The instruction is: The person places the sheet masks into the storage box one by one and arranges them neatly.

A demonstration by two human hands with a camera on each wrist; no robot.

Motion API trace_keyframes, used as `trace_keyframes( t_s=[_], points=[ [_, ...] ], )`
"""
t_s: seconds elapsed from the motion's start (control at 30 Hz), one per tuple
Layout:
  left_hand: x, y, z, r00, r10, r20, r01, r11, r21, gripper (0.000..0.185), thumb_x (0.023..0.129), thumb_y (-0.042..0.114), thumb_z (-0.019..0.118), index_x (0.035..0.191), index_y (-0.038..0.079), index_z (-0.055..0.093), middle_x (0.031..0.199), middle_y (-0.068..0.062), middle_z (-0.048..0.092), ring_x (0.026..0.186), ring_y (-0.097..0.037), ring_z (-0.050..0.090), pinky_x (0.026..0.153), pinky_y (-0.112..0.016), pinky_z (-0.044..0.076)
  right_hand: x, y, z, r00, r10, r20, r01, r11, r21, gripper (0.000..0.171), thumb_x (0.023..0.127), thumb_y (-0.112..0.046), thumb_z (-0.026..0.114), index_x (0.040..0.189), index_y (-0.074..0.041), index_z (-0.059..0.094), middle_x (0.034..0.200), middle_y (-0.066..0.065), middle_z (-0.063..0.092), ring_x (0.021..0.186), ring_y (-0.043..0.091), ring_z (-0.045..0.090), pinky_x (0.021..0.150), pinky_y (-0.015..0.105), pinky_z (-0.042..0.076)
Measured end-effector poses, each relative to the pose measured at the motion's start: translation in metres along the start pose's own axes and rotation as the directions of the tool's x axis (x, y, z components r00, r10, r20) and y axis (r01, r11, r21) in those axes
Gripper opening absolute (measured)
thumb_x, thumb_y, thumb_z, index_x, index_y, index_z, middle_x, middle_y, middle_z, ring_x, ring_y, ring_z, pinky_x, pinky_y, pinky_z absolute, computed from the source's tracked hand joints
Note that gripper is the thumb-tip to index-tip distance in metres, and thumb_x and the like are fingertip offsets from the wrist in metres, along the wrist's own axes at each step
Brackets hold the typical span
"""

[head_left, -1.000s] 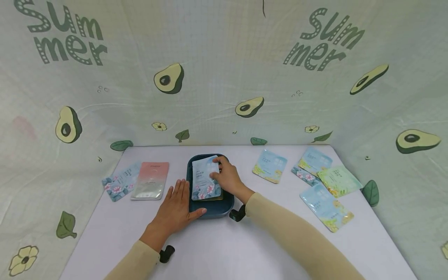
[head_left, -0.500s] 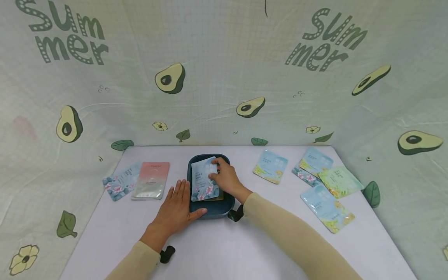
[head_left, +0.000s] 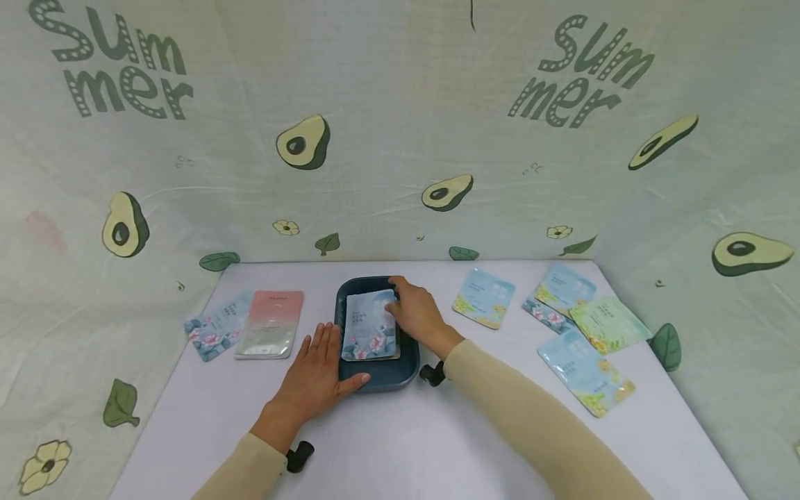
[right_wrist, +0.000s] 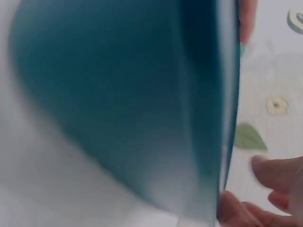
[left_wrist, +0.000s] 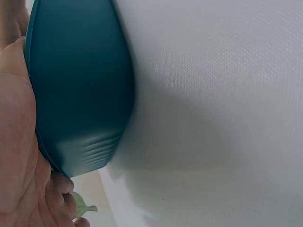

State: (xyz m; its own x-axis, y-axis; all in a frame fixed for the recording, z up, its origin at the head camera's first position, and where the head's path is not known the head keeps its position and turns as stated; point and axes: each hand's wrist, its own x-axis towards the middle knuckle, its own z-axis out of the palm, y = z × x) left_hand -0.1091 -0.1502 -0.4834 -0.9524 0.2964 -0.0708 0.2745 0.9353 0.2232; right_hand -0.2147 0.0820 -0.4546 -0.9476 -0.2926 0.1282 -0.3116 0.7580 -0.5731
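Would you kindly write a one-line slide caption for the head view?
Right hand lays a blue lotus sachet in the teal tray while the left hand steadies it.

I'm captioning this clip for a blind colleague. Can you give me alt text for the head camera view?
A person's right hand lays a pale blue floral sachet flat in a dark teal plastic tray on a white table, while the left hand rests flat against the tray's left side. More flat sachets lie on either side, before an avocado-print backdrop.
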Motion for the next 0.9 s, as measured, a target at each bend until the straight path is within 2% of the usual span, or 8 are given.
trace_keyframes(
  t_s=[0.13,0.27,0.33,0.43,0.57,0.7,0.9],
  points=[
    [0.001,0.002,0.0,1.0,-0.006,0.015,0.006,1.0,-0.007,0.12,0.093,0.083,0.049,0.165,-0.008,0.016,0.174,-0.025,0.017,0.163,-0.042,0.012,0.131,-0.06,0.015,-0.005,0.021,-0.016,0.994,-0.016,-0.107,0.017,1.0,0.013,0.045,0.104,-0.023,0.07,0.143,-0.006,0.058,0.132,0.016,0.072,0.105,0.025,0.077,0.086,0.042,0.064],
    [0.001,0.004,0.0,1.0,-0.003,0.017,0.004,1.0,-0.024,0.12,0.094,0.082,0.051,0.166,-0.007,0.015,0.175,-0.025,0.015,0.163,-0.043,0.011,0.131,-0.059,0.014,-0.016,0.054,-0.03,0.99,-0.022,-0.136,0.013,0.998,-0.067,0.046,0.105,-0.028,0.068,0.142,-0.003,0.061,0.136,0.018,0.071,0.117,0.033,0.073,0.096,0.048,0.061],
    [0.001,0.004,0.001,1.0,0.002,0.017,-0.001,1.0,-0.028,0.12,0.094,0.081,0.051,0.166,-0.007,0.014,0.175,-0.025,0.014,0.163,-0.042,0.01,0.131,-0.059,0.014,-0.025,0.076,-0.036,0.994,-0.023,-0.107,0.008,0.991,-0.134,0.052,0.106,-0.03,0.067,0.146,0.001,0.057,0.143,0.022,0.065,0.129,0.038,0.065,0.108,0.051,0.054],
    [0.0,0.003,0.003,1.0,0.007,0.01,-0.007,0.999,-0.033,0.119,0.095,0.081,0.05,0.166,-0.007,0.013,0.175,-0.024,0.015,0.164,-0.041,0.009,0.131,-0.059,0.013,-0.039,0.111,-0.042,1.0,0.002,-0.028,-0.009,0.966,-0.258,0.067,0.107,-0.037,0.064,0.156,0.004,0.044,0.159,0.027,0.048,0.148,0.044,0.045,0.123,0.057,0.037],
    [0.0,0.003,0.004,1.0,0.01,-0.006,-0.01,0.999,-0.041,0.12,0.094,0.083,0.048,0.166,-0.007,0.015,0.175,-0.024,0.016,0.164,-0.041,0.011,0.131,-0.059,0.014,-0.055,0.147,-0.05,0.993,0.092,0.068,-0.061,0.931,-0.359,0.084,0.107,-0.048,0.059,0.164,0.005,0.027,0.169,0.029,0.029,0.158,0.049,0.024,0.127,0.067,0.019],
    [0.0,0.001,0.003,1.0,0.009,-0.017,-0.009,0.999,-0.047,0.121,0.093,0.085,0.047,0.166,-0.006,0.016,0.175,-0.024,0.017,0.163,-0.041,0.012,0.131,-0.06,0.015,-0.064,0.164,-0.053,0.979,0.155,0.129,-0.103,0.933,-0.344,0.088,0.107,-0.056,0.053,0.165,0.005,0.025,0.172,0.028,0.023,0.16,0.05,0.017,0.126,0.073,0.013],
    [0.002,-0.002,0.004,1.0,0.014,-0.013,-0.015,0.999,-0.048,0.121,0.093,0.084,0.048,0.166,-0.005,0.014,0.175,-0.023,0.016,0.164,-0.04,0.01,0.131,-0.059,0.014,-0.069,0.165,-0.053,0.968,0.13,0.214,-0.061,0.951,-0.304,0.085,0.108,-0.06,0.046,0.163,0.003,0.032,0.172,0.024,0.026,0.16,0.047,0.018,0.127,0.071,0.013]
  ],
)
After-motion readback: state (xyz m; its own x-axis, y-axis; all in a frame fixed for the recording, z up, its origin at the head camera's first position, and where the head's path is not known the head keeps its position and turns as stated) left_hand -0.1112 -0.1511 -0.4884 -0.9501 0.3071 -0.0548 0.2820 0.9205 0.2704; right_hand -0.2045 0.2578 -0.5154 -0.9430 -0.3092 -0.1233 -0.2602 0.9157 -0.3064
